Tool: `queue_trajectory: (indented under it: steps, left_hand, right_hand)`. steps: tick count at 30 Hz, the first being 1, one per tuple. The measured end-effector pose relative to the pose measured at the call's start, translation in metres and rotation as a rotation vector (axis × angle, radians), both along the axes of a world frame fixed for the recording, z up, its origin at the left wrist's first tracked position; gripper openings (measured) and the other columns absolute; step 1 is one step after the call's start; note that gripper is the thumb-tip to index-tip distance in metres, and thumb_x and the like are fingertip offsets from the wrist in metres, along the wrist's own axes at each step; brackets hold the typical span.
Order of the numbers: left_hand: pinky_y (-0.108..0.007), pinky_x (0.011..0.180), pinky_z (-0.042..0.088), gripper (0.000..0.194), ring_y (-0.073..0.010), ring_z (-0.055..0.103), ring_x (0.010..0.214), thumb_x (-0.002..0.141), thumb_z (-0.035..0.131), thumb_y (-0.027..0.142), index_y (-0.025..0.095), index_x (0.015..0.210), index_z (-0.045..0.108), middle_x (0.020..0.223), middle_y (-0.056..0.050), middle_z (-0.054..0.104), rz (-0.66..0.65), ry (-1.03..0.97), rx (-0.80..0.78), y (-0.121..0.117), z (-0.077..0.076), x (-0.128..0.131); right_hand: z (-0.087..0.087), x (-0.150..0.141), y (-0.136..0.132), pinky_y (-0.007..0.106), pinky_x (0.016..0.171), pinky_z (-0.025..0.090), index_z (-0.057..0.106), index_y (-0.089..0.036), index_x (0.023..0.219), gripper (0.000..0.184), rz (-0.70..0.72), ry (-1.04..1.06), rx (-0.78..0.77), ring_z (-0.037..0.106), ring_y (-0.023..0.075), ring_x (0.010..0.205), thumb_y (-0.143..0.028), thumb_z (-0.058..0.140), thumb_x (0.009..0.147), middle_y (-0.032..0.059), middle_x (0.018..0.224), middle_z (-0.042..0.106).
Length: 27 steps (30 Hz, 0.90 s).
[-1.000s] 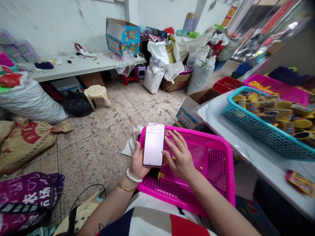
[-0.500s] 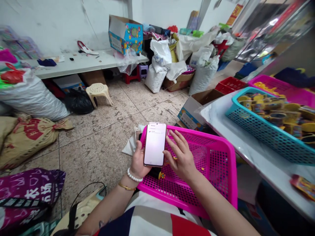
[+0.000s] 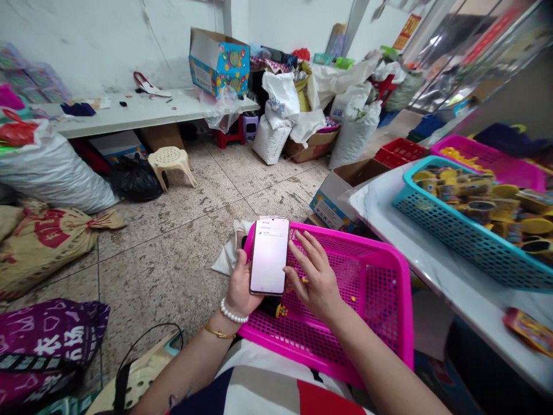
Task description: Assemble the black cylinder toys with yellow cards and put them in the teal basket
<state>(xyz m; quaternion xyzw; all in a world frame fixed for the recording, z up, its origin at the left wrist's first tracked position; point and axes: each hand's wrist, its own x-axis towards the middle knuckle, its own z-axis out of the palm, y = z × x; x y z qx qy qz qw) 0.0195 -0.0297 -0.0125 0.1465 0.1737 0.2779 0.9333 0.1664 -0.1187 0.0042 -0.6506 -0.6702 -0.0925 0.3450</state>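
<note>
My left hand (image 3: 242,285) is closed around the lower left of a smartphone (image 3: 268,259), which stands with its lit, mostly white screen facing me. A pearl bracelet and a gold bangle circle that wrist. Just right of the screen, my right hand (image 3: 314,279) has its fingers apart and holds nothing; its thumb is close to the phone's edge. Both hands are above a bright pink plastic basket (image 3: 386,300) that rests on my lap. A dark object with a cluster of small coloured beads (image 3: 281,311) lies in the basket, partly hidden by the phone and left hand.
On the white table (image 3: 432,248) at right stands a turquoise basket (image 3: 458,245) full of yellow-topped items. An open carton (image 3: 334,199) is beside it. A cream stool (image 3: 170,161), filled sacks (image 3: 56,167) and a purple bag (image 3: 47,351) stand on the floor at left.
The view has shifted very slightly, so everything sits a little further left. Hands and phone keep nearly the same pose.
</note>
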Motion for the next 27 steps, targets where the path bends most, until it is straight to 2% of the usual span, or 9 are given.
queue_trajectory:
  steps: [7, 15, 19, 27]
  left_hand:
    - [-0.05, 0.096, 0.047, 0.069, -0.0348, 0.06, 0.113, 0.092, 0.033, 0.064, 0.02, 0.144, 0.041, 0.12, -0.015, 0.066, 0.005, 0.007, 0.001, -0.0001, 0.001, 0.0008]
    - [-0.049, 0.093, 0.05, 0.07, -0.0341, 0.063, 0.107, 0.092, 0.031, 0.066, 0.016, 0.139, 0.048, 0.114, -0.016, 0.068, -0.017, 0.011, 0.0, -0.0002, -0.0024, -0.0005]
    - [-0.048, 0.097, 0.048, 0.067, -0.0329, 0.061, 0.112, 0.094, 0.03, 0.063, 0.014, 0.133, 0.055, 0.114, -0.016, 0.068, 0.013, -0.036, 0.015, 0.0001, -0.0044, 0.0002]
    - [-0.046, 0.1, 0.045, 0.068, -0.0321, 0.059, 0.116, 0.095, 0.028, 0.062, 0.013, 0.134, 0.053, 0.123, -0.016, 0.065, 0.009, -0.097, 0.034, -0.0001, -0.0078, 0.0006]
  right_hand:
    - [0.0, -0.0005, -0.0006, 0.058, 0.112, 0.036, 0.041, -0.019, 0.144, 0.058, 0.009, 0.004, 0.004, 0.027, 0.0319, 0.142, -0.021, 0.06, 0.09, 0.0139, 0.149, 0.039]
    - [-0.0014, 0.0001, 0.0003, 0.059, 0.111, 0.037, 0.038, -0.022, 0.146, 0.06, 0.007, 0.014, -0.002, 0.027, 0.0319, 0.142, -0.021, 0.06, 0.09, 0.0122, 0.15, 0.039]
    - [-0.0019, 0.0002, 0.0005, 0.059, 0.111, 0.037, 0.039, -0.022, 0.145, 0.059, 0.013, 0.006, 0.012, 0.028, 0.0323, 0.142, -0.021, 0.059, 0.09, 0.0124, 0.149, 0.039]
    - [-0.002, 0.0004, 0.0008, 0.059, 0.11, 0.038, 0.038, -0.024, 0.146, 0.056, 0.005, 0.008, 0.011, 0.03, 0.0321, 0.141, -0.022, 0.056, 0.092, 0.0113, 0.149, 0.04]
